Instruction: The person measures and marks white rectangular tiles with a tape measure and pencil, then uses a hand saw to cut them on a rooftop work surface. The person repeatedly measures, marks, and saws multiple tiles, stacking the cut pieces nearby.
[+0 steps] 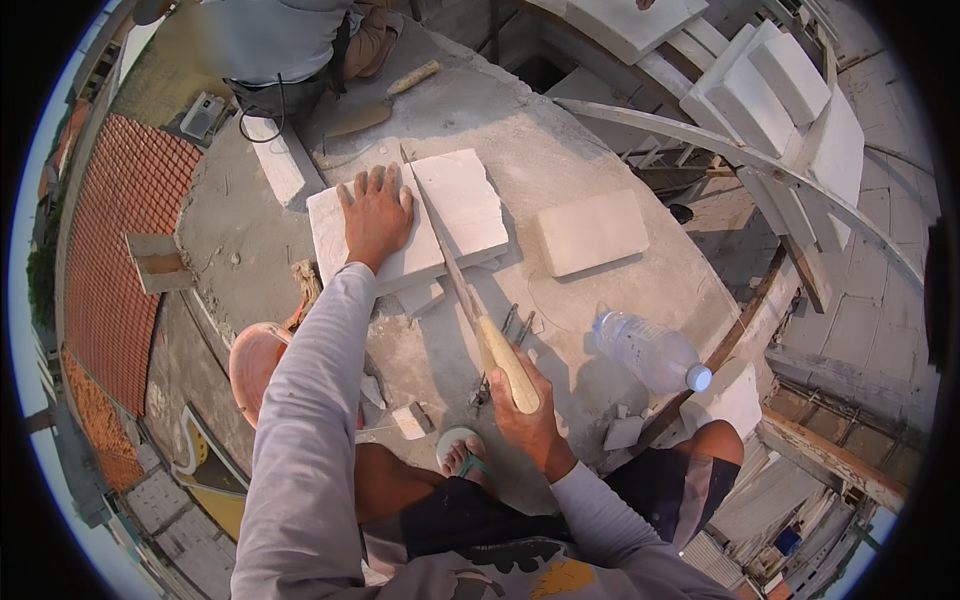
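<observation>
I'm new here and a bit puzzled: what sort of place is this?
Probably a building site, perhaps at roof height: the right hand grips a saw set in a white block, a trowel lies on the concrete slab, and a red tiled roof shows at the left.

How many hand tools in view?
2: a saw, gripped in the right hand; a trowel, lying on the concrete surface near the other person. More could be hidden from this view.
</observation>
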Tool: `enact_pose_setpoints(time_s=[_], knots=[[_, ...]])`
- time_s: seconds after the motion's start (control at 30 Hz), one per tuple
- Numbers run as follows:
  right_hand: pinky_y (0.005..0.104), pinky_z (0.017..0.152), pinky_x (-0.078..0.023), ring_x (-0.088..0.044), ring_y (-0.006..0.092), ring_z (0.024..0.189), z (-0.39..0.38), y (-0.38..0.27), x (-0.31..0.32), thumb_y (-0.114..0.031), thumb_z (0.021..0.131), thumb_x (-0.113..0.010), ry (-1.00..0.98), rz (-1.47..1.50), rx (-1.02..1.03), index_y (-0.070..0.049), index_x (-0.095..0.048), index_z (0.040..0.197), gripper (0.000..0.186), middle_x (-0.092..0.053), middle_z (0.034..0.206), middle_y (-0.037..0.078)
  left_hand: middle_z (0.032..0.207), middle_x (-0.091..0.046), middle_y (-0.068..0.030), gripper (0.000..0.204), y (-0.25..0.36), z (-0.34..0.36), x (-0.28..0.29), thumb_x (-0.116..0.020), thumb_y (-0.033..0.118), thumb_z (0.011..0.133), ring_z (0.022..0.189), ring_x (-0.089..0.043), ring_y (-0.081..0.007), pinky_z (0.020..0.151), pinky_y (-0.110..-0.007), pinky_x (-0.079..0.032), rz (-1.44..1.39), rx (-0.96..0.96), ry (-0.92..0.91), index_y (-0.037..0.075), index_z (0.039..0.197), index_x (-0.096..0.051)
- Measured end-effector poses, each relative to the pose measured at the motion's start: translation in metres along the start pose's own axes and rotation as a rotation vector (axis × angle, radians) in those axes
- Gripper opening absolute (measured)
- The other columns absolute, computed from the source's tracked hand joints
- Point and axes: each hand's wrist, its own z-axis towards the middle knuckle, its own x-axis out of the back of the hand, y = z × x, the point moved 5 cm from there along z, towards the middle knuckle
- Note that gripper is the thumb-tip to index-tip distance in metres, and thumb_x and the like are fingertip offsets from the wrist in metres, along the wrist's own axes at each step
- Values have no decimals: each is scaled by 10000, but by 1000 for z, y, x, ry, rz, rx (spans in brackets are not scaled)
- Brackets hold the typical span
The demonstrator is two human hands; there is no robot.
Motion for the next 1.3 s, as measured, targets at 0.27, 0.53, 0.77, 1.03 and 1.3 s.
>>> enact_pose_setpoints(time_s=[0.27,0.53,0.77,1.03,1.3], knots=[[352,1053,-519,-688,280,1240,2,6,12,-201,1072,-614,-56,-8,-132,142,-546,1459,521,-688,1360,275,1640,-495,-150,612,6,-1,-3,-428,432,1097,1552,-389,-388,1303,-658,-169,2,-23,35,132,1629,-471],[398,1111,-501,-673,336,1290,-111,1,45,-254,1071,-580,7,-30,109,174,-545,1447,571,-690,1358,285,1648,-488,-148,618,-3,0,-1,-430,441,1096,1566,-372,-393,1304,-659,-176,26,-40,53,130,1628,-472],[370,1038,-533,-697,313,1227,12,3,-7,-204,1081,-561,-1,-42,-20,152,-565,1428,497,-704,1327,268,1657,-484,-136,624,3,2,-7,-418,462,1102,1570,-372,-389,1307,-660,-164,17,-43,19,141,1634,-468],[380,1080,-513,-689,286,1238,-44,30,18,-239,1071,-584,6,-27,111,150,-534,1466,557,-709,1310,261,1640,-495,-113,595,-3,2,-8,-444,447,1107,1542,-401,-367,1292,-648,-206,59,-29,49,154,1623,-476],[385,1120,-489,-637,329,1343,-117,40,35,-358,1082,-596,-6,-34,151,173,-541,1451,649,-623,1461,288,1650,-500,-149,622,-8,3,-9,-401,464,1101,1564,-389,-398,1298,-677,-166,59,-47,60,151,1633,-477]])
